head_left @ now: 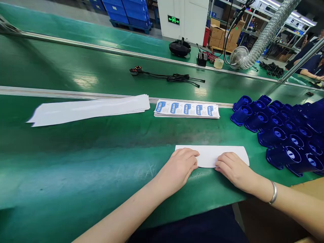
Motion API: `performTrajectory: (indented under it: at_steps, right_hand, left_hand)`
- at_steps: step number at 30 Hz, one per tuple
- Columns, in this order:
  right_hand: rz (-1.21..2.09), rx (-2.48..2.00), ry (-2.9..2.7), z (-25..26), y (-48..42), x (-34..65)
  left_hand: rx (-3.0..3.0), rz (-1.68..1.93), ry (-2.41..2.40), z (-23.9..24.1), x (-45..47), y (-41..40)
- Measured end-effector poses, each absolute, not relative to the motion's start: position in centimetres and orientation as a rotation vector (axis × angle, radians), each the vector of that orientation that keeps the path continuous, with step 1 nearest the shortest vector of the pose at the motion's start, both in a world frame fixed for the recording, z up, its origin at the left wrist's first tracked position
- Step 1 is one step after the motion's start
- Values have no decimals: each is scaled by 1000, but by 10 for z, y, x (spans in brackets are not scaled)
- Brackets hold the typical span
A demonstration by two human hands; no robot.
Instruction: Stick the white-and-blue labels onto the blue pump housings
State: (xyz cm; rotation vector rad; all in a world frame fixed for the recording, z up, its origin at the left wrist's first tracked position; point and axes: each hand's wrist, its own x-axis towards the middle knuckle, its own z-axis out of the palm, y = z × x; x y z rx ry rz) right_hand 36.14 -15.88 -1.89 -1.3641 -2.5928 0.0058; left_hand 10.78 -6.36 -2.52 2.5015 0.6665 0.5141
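A white paper strip (211,153) lies flat on the green table near its front edge. My left hand (180,167) rests on the strip's left end with its fingers curled down onto the paper. My right hand (234,170) presses on the strip's lower right part, fingers bent and together; a metal bangle sits on that wrist. Just beyond lies a stack of label sheets with blue printed stickers (186,109). A pile of blank white strips (88,108) is spread out to the left of it.
Several dark blue plastic cup-shaped parts (280,130) crowd the right side of the table. A black cable with a connector (174,78) lies on the conveyor belt beyond a metal rail (76,94). A flexible silver duct (263,37) and a seated person (312,64) are at the far right.
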Motion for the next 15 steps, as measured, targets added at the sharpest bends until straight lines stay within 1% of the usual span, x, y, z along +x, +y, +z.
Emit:
performTrajectory:
  at_steps: [3, 7, 15]
  right_hand:
    - [-55, -1335, -2660, -16, -154, 363]
    - [-16, -1371, -2560, -21, -150, 365]
    - [301, -1447, -2308, -27, -142, 362]
  left_hand:
    - [2494, 532, 637, -26, 115, -57]
    - [2381, 536, 680, -26, 118, -49]
    - [2223, 445, 745, -22, 119, -43]
